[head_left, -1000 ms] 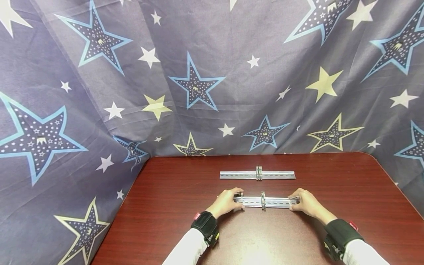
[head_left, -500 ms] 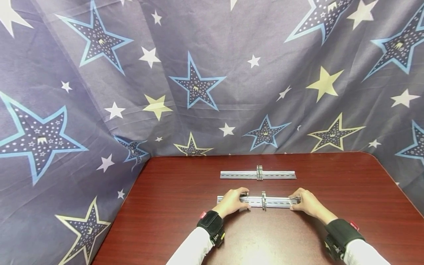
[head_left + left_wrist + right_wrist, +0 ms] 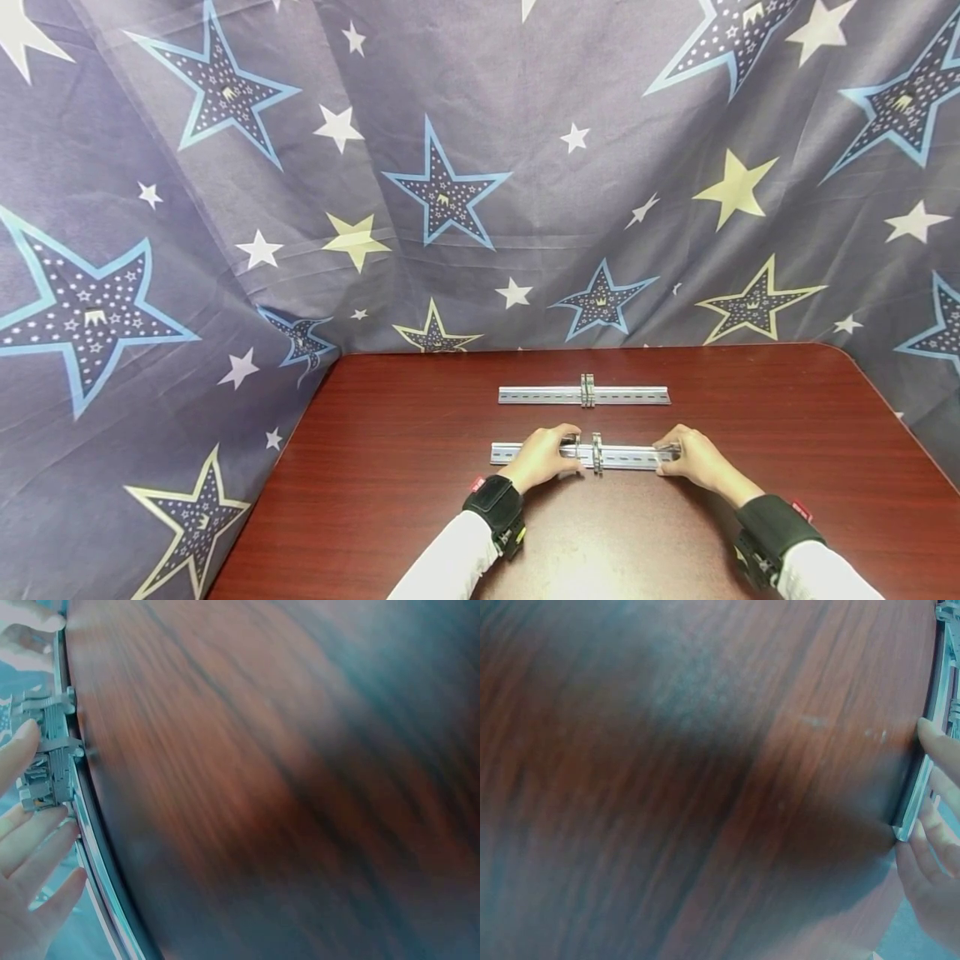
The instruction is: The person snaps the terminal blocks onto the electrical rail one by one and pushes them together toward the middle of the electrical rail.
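The nearer slotted metal DIN rail (image 3: 628, 457) lies crosswise on the table, with a narrow terminal block (image 3: 597, 453) clipped across it near the middle. My left hand (image 3: 542, 457) pinches another terminal block (image 3: 43, 776) on this rail between thumb and fingers, just left of the first one. In the left wrist view the two blocks stand close together. My right hand (image 3: 696, 457) grips the rail's right end, thumb on the near edge and fingers at the far side. A small grey part shows between those fingers, its kind unclear.
A second DIN rail (image 3: 540, 396) lies farther back, parallel to the first, with terminal blocks (image 3: 587, 391) clipped side by side at its middle. The reddish-brown table (image 3: 390, 467) ends at a star-patterned curtain (image 3: 480, 150).
My left hand has slid rightward along the nearer rail with its terminal block, closing towards the middle block and uncovering the rail's left end. The right hand has stayed in place.
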Motion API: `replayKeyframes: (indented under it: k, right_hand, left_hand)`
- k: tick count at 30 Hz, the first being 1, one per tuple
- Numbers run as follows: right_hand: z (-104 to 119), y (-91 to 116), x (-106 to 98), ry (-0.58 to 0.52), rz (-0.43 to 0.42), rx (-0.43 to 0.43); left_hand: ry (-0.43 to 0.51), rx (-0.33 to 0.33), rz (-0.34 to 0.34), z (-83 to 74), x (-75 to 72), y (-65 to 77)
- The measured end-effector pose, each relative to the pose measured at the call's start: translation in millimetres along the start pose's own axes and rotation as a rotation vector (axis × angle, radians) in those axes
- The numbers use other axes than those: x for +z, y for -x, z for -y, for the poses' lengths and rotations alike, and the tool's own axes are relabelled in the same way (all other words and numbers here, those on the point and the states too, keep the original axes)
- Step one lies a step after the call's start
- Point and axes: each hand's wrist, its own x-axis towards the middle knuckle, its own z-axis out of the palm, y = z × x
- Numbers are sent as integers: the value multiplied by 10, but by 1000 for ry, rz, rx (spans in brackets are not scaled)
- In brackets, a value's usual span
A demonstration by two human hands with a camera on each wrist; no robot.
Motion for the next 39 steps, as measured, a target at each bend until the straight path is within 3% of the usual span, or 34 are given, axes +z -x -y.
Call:
replayKeyframes:
  k: [19,39]
  right_hand:
    - [3,-7,-12,19,-3,-40]
    - [1,-11,-10,6,5,-25]
  left_hand:
    - [11,1,-8,-98,81,-61]
    - [19,-8,23,-106,122,-82]
